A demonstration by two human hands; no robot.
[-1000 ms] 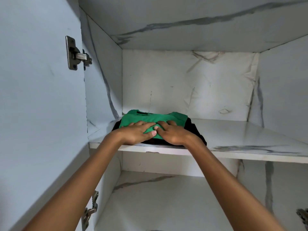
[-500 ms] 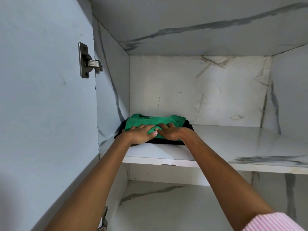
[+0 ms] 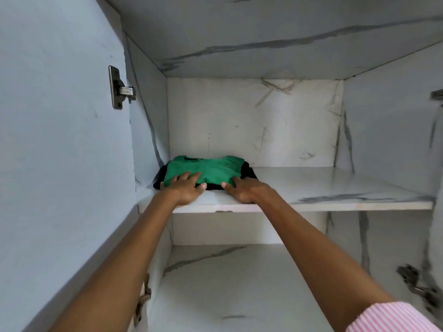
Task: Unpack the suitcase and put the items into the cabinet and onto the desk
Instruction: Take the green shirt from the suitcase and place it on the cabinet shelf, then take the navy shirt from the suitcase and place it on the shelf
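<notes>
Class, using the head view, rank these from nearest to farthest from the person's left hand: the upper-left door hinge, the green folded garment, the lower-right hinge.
1. The green folded garment, on the shelf, touched by the left hand.
2. The upper-left door hinge, above and to the left.
3. The lower-right hinge, far across, low on the right.

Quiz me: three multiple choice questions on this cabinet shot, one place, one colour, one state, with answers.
1. Where on the marble-patterned upper shelf does the folded green garment lie? A) left end B) middle C) right end
2. What colour is the folded cloth under it? A) white B) black C) red
3. How does the left hand meet the green garment? A) flat fingers on top B) fist beside it C) lifting it clear
Answers: 1 A, beside the left wall; 2 B, black edges show beneath; 3 A, straight fingers rest on it.
</notes>
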